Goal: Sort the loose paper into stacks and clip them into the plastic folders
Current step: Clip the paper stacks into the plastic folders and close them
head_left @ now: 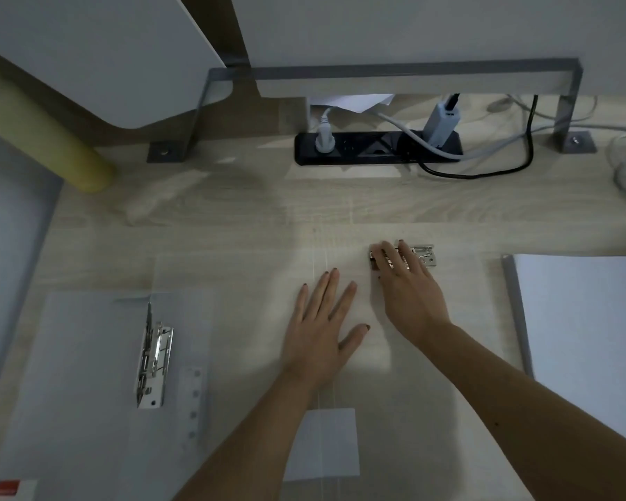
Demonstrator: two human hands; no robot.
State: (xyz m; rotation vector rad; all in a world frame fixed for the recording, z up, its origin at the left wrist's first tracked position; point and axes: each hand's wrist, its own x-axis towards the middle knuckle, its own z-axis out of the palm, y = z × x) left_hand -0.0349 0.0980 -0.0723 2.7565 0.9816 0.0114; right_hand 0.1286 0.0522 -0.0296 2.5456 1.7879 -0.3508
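A clear plastic folder (459,320) lies open in the middle of the desk, its metal clip (421,255) at the far edge. My right hand (409,287) reaches over that clip, fingers laid on it. My left hand (322,320) lies flat with fingers spread on the folder's left half. A second folder (87,356) sits at the left with papers in it and its own metal clip (154,359) raised. A stack of white paper (586,330) lies at the right. A small white label (320,444) shows near the front of the middle folder.
A black power strip (376,148) with plugs and cables (485,164) sits at the back under a grey metal shelf frame (394,72). A yellow-green cylinder (44,139) slants in at the back left. The wooden desk (232,211) lies bare between.
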